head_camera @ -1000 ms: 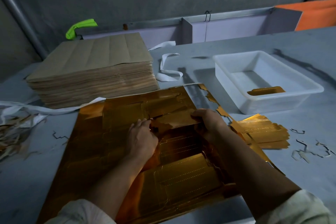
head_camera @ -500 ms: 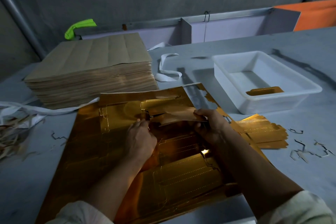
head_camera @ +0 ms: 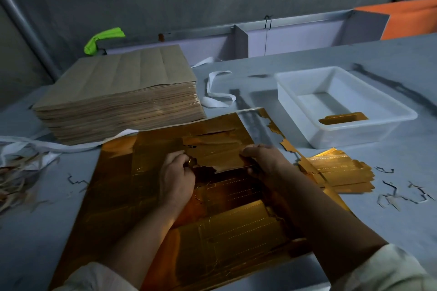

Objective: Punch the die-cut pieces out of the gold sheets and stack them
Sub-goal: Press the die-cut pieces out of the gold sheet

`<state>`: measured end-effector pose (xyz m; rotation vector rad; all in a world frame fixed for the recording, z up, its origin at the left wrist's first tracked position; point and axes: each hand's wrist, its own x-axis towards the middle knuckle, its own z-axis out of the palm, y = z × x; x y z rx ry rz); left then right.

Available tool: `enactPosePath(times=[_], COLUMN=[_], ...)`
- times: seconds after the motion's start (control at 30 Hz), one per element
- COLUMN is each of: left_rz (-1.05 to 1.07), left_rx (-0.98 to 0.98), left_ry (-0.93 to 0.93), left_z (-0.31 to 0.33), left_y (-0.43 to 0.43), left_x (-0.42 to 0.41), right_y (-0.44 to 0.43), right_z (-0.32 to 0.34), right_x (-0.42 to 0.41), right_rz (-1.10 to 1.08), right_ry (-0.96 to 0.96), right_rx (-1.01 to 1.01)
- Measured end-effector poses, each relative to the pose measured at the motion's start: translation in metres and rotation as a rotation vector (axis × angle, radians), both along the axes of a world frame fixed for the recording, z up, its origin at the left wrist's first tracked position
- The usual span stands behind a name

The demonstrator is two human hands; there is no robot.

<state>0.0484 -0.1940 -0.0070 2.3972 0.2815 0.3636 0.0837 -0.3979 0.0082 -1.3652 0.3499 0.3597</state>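
A large gold sheet (head_camera: pixel 132 186) with die-cut outlines lies flat on the grey table in front of me. A die-cut piece (head_camera: pixel 220 153) is lifted partly out of its upper middle. My left hand (head_camera: pixel 176 177) pinches the piece's left end. My right hand (head_camera: pixel 262 160) grips its right end. To the right of the sheet lies a stack of punched gold pieces (head_camera: pixel 338 172). One more gold piece (head_camera: pixel 343 117) lies inside the white tub.
A thick pile of brown-backed sheets (head_camera: pixel 118 97) stands at the back left. A white plastic tub (head_camera: pixel 340 106) stands at the right. Thin offcut scraps (head_camera: pixel 402 196) lie right of the stack, shredded waste (head_camera: pixel 14 179) at the left edge, and a white strap (head_camera: pixel 215 97) lies behind the sheet.
Both hands have pulled the die-cut piece further free from the sheet; its near edge now stands clear of the sheet, showing a dark gap beneath.
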Motion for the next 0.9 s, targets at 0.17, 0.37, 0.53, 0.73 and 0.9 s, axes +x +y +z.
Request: enactPosePath(times=[0.17,0.37,0.53,0.73,0.9], left_rz=[0.021,0.017,0.109,0.067,0.091], left_rx=[-0.230,-0.388,-0.525,-0.474,-0.606], left_ry=[0.023,0.115,0.188,0.306,0.337], left_z=[0.007,0.020,0.028,0.031,0.032], left_y=[0.005,0.007,0.003,0.003,0.009], left_x=[0.005,0.014,0.019,0.023,0.025], right_y=[0.005,0.013,0.016,0.014,0.012], right_z=[0.000,-0.002,-0.002,-0.001,0.010], right_x=[0.000,-0.001,-0.004,-0.008,-0.003], right_rz=[0.018,0.002,0.033,0.077,0.020], right_ry=[-0.029,-0.104,-0.149,-0.164,-0.007], right_rx=[-0.119,-0.228,-0.307,-0.260,-0.074])
